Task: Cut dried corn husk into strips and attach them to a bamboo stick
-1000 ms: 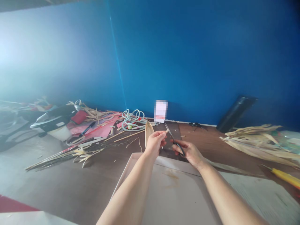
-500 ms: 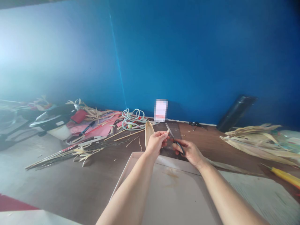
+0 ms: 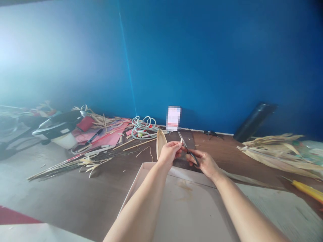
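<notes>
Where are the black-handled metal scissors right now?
In the head view, the black-handled metal scissors are just right of centre, held in the right hand, their blades pointing up and away beside the left hand's fingertips.

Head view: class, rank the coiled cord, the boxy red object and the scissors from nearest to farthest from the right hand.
1. Scissors: held in the right hand.
2. Coiled cord: left of that hand.
3. Boxy red object: farther left.

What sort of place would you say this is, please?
It looks like a craft worktable against a blue wall, judging by the scissors in the right hand, dried husk-like leaves on the right, and coiled pale cord further left.
</notes>
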The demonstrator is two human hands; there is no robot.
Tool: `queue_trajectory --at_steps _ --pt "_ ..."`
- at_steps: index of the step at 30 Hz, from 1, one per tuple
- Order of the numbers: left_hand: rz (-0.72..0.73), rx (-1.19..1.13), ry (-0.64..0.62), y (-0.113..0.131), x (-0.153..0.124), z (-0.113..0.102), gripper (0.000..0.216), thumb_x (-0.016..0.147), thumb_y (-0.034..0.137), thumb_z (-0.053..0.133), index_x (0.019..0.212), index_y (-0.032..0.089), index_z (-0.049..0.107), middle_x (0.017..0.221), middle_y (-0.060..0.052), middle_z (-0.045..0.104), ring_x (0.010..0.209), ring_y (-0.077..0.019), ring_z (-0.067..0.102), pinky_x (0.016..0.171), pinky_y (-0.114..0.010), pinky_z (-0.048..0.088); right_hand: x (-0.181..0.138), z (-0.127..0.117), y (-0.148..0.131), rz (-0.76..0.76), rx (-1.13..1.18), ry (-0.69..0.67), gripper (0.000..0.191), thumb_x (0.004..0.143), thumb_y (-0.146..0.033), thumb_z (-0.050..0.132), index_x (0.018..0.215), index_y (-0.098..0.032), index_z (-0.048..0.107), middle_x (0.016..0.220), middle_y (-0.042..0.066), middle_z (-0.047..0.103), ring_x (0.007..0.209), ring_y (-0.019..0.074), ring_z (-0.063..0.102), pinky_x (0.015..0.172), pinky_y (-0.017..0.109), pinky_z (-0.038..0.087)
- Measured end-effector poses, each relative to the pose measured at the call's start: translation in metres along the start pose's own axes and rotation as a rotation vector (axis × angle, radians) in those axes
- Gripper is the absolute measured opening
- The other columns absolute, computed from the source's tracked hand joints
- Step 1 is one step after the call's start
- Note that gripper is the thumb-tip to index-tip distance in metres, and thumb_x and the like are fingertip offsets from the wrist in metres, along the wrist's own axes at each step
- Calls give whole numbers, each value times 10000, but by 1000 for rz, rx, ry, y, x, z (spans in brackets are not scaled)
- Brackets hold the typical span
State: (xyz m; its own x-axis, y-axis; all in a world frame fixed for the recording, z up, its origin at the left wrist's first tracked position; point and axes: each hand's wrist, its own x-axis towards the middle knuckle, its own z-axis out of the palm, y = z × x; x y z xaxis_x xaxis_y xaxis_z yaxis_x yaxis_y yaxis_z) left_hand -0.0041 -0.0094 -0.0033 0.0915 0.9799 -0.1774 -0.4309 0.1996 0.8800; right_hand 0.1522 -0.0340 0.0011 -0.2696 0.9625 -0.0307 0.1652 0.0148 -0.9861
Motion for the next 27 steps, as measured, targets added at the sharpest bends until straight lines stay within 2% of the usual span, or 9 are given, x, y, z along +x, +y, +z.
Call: queue_trajectory --at_steps 7,27 --pt "1 -24 -1 0 1 0 250 627 300 727 775 119 639 715 -40 642 537 -39 498 495 -150 410 0 1 -1 -23 -55 8 494 736 -455 646 1158 -199 649 711 4 596 626 133 503 648 278 447" --pt "-4 -8 2 -2 2 -1 254 639 310 718 801 128 649 736 -43 643 550 -44 504 510 -156 415 1 2 3 -22 -61 55 453 715 -467 670 1086 -208 684 644 -15 602 551 116 501 539 249 393"
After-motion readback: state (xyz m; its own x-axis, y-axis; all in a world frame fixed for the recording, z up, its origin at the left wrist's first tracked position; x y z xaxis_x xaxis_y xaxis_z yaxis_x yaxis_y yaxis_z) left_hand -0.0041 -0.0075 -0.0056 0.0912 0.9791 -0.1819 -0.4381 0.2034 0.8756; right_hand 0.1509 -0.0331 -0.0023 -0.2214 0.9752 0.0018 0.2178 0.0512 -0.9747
